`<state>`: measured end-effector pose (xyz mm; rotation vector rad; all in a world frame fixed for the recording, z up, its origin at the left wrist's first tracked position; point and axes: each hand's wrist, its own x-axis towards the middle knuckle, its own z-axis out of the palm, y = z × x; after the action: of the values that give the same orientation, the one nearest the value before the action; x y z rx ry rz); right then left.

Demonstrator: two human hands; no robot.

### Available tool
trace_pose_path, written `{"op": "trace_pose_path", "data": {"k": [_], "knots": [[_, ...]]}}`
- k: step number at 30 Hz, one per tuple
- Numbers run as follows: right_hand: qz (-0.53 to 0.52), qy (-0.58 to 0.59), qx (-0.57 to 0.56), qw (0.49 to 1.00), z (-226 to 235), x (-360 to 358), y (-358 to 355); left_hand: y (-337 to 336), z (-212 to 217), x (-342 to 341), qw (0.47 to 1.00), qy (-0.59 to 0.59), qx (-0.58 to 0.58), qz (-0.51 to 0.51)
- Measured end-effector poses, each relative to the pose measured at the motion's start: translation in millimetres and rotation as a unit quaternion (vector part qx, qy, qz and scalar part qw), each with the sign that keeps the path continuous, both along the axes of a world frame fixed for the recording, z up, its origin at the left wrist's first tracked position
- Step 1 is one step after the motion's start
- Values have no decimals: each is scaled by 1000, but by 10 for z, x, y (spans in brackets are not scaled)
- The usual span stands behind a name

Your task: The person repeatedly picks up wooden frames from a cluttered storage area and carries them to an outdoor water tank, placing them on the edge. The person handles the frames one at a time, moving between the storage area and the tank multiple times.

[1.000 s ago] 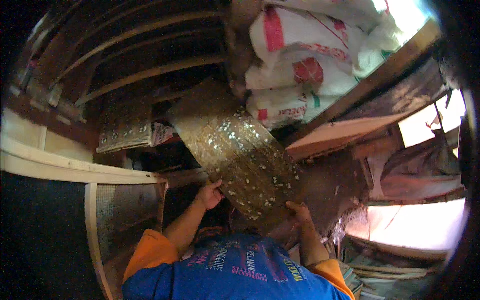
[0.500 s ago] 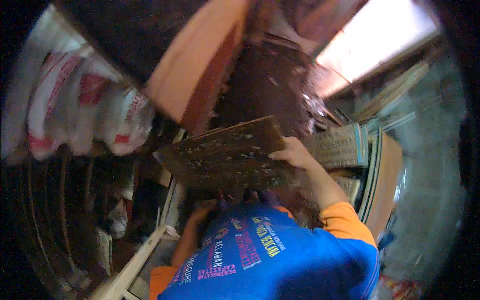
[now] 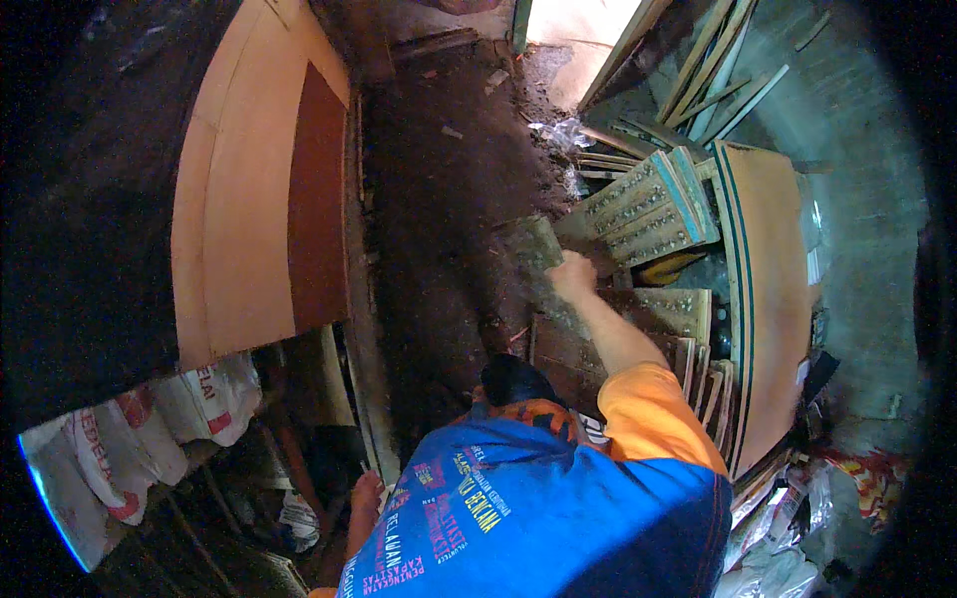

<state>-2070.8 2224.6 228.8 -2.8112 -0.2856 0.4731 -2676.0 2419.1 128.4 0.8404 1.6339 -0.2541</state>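
Right hand (image 3: 571, 275), at the end of an arm stretched forward and slightly left from an orange sleeve (image 3: 653, 414), rests on the near end of a dark perforated panel (image 3: 538, 261). Its fingers curl over the panel's edge in a closed grip; the fingertips themselves are hidden behind the panel, so how tightly they press cannot be told. The panel lies directly ahead of this hand, its long axis running roughly away from the person, from the hand toward the dark dirt floor (image 3: 449, 199), and it appears tilted, leaning against a stack of similar panels (image 3: 648, 319) set on edge below and to the right. Further patterned panels with pale green edges (image 3: 648, 204) sit just beyond and to the right of the hand, touching a tall orange board (image 3: 768, 289) with a dark stripe along its rim.

Left hand is not in view; only a bare foot (image 3: 366, 503) shows at lower left beside the blue shirt (image 3: 538, 518). The right hand is therefore the only one at the panel. A large curved orange sheet (image 3: 249, 219) stands well apart on the left, with white sacks (image 3: 140, 429) below it. Loose wooden slats (image 3: 708, 70) lean at upper right.
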Motion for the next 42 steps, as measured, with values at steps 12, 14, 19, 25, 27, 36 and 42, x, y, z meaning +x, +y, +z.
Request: {"op": "trace_pose_path", "data": {"k": [12,14,19,25,27,36,42], "knots": [[-76,60,-61,993,-251,1506,-816,140,942,950,973,-91,138,-164],[-95,59,-65,992,-345,1602,-897,132,1102,1085,975,-83,147,-143],[-109,11,-60,992,-450,1888,-1021,145,1353,1230,995,-28,70,-59],[-96,72,-97,988,-214,2311,-1287,53,1644,1429,966,19,130,-221],[-115,60,-112,985,-190,2367,-1399,38,1692,1523,980,8,107,-167],[-246,-16,-171,954,-457,2264,-1730,120,1672,1895,970,-31,133,-200],[-265,-29,-208,941,-516,1874,-1581,150,1657,1921,966,-42,142,-211]]}}
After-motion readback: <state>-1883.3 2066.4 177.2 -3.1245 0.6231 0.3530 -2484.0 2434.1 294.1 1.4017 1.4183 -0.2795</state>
